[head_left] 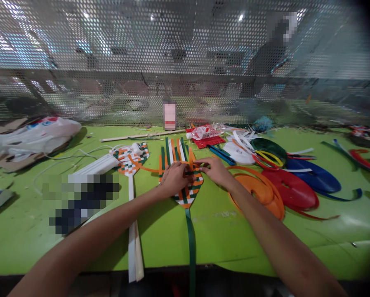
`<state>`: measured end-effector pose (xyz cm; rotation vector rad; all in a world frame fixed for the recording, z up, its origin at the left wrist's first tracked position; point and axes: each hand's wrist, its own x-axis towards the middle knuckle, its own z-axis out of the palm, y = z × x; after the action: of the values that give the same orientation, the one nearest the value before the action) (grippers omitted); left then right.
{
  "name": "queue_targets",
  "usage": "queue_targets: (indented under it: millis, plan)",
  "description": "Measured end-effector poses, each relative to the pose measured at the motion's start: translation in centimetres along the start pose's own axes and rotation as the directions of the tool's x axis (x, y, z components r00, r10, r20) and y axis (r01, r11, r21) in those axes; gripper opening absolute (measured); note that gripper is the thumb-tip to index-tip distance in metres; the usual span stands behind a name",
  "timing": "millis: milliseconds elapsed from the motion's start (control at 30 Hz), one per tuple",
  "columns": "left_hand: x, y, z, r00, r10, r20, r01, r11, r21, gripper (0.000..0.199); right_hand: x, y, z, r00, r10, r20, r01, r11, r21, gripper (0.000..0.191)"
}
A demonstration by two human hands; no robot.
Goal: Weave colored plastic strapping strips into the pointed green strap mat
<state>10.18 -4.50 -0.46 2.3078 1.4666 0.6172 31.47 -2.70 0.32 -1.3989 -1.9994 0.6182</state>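
A half-woven piece of orange, white and green plastic strips [185, 199] lies on the green table, its loose strip ends pointing away from me. From its lower tip a long green strip [191, 243] runs over the table's front edge. My left hand [176, 179] rests across the weave, fingers bent and closed on it. At the right edge of the weave, my right hand [215, 170] has thumb and fingers pinched on an orange strip [194, 162]. A finished-looking woven fan [129, 165] with a white handle lies to the left.
Coiled strips lie at right: orange [265, 194], red [291, 189], blue [314, 175] and dark green [269, 150]. A white power strip [95, 167] and a plastic bag [48, 136] sit left. A perforated metal screen [126, 62] stands behind, with a person [268, 53] beyond.
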Motion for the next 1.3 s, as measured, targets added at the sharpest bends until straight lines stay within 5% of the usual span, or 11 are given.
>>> queue_targets:
  millis: [167, 367, 900, 1300]
  plan:
    - [0.8, -1.2, -2.5, 1.000, -0.004, 0.027, 0.003, 0.999, 0.046, 0.058, -0.2, -0.2, -0.1, 0.999, -0.032, -0.005, 0.031, 0.999, -0.032, 0.038]
    - [1.7, -2.8, -7.5, 0.932, -0.072, 0.356, -0.027, 0.964, 0.264, 0.081, -0.1, -0.2, 0.1, 1.000, -0.019, 0.011, 0.019, 1.000, -0.013, 0.037]
    - [0.3, -1.4, -6.3, 0.965, 0.007, 0.260, -0.108, 0.921, 0.375, 0.049, -0.1, 0.4, 0.3, 0.998, -0.068, 0.001, 0.068, 0.996, -0.059, 0.035]
    - [0.8, -1.7, -6.7, 0.951, 0.014, 0.308, -0.117, 0.941, 0.316, 0.034, -0.2, 0.4, 0.2, 0.999, -0.054, 0.004, 0.054, 0.998, -0.035, 0.037]
